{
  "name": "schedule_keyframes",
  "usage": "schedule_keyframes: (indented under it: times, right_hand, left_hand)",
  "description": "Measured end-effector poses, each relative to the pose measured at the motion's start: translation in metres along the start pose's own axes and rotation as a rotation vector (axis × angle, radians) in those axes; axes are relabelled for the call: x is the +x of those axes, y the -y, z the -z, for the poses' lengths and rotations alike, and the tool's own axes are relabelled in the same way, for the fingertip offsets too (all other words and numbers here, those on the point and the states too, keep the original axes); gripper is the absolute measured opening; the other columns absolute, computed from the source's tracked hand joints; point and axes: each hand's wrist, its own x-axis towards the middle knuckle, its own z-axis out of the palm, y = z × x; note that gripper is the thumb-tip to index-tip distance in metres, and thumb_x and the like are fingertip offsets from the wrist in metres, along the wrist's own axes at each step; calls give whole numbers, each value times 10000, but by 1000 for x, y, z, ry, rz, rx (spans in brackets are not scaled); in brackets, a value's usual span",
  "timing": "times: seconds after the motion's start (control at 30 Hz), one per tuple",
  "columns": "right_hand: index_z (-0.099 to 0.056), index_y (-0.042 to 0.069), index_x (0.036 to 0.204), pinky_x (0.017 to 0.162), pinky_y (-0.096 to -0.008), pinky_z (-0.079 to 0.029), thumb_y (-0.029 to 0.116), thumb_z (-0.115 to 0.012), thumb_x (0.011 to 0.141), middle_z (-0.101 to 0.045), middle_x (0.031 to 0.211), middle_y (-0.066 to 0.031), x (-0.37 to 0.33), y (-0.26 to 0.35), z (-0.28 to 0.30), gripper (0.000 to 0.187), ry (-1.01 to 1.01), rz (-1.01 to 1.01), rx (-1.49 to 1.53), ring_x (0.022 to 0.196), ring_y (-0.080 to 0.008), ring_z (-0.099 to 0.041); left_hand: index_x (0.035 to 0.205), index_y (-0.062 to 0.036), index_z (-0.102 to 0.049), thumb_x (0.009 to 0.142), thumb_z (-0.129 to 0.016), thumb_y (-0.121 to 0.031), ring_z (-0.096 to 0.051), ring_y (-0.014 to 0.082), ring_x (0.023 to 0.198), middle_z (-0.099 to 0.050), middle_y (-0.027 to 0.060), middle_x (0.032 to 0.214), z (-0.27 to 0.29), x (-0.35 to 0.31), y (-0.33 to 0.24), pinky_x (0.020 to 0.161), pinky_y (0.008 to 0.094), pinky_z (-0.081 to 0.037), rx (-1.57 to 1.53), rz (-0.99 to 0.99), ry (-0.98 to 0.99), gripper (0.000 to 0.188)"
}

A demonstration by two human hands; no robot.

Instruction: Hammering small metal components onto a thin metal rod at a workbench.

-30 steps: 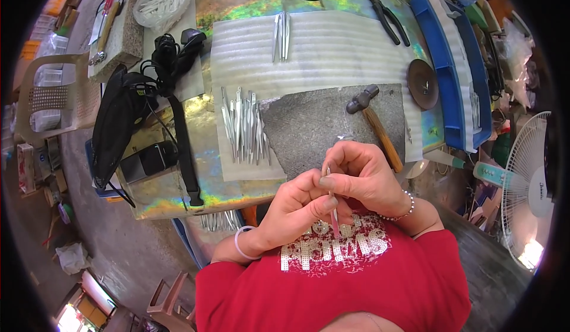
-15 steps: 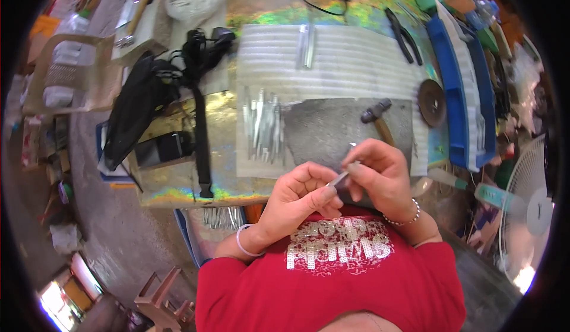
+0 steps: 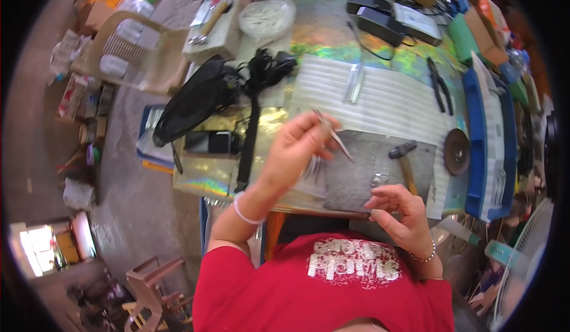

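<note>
My left hand [image 3: 301, 148] is raised over the left edge of a dark grey metal plate [image 3: 356, 180], its fingers closed on a slim, pointed metal piece [image 3: 342, 145] that resembles tweezers. The point slants down to the right, above the plate. My right hand [image 3: 405, 216] is at the plate's near edge with curled fingers apart, and I see nothing in it. Just beyond its fingertips is a small shiny item [image 3: 379, 180], too blurred to name. A hammer [image 3: 404, 151] lies on the plate's right part. Slim metal pieces [image 3: 314, 169] lie partly hidden below my left hand.
Pliers [image 3: 440, 86], a brown disc [image 3: 456, 152] and a blue tray [image 3: 474, 145] are on the right. Clear strips [image 3: 354, 83] lie on white foam sheeting [image 3: 392, 94]. A black bag [image 3: 196, 97] with a strap and a dark box [image 3: 209, 142] occupy the left side.
My hands have parted. The left moved up and away with the slim metal piece, over the pile; the right dropped back, fingers loosened. The whole view has shifted, so the table appears farther right.
</note>
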Motion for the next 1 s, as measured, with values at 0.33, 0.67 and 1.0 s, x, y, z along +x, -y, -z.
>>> schedule_keyframes:
  times: [0.33, 0.67, 1.0]
  right_hand:
    - [-610, 6, 1005, 572, -222, -483, 6, -638, 813, -660, 814, -55, -8, 38, 83, 194, -60, 187, -428, 659, -99, -630]
    - [-407, 40, 1323, 499, -254, -500, 115, -585, 833, -600, 841, -79, 243, 48, 266, 526, -372, 111, -612, 581, -120, -610]
    - [-378, 32, 1322, 591, -387, -539, 75, -601, 740, -625, 1025, -202, 432, -52, 375, 625, -787, 123, -839, 697, -287, -662]
  left_hand:
    - [850, 17, -632, 806, -664, -229, -646, 189, 586, -655, 163, 746, 38, 194, 65, 597, 344, -515, 1098, -166, 5, 251]
    - [1033, -18, -567, 840, -673, -285, -593, 136, 488, -612, 59, 608, 22, 191, 65, 482, 290, -464, 947, -64, 4, 346]
    - [1053, -4, -555, 835, -684, -295, -586, 126, 499, -584, 42, 594, 12, 191, 65, 489, 284, -461, 805, -46, -23, 385]
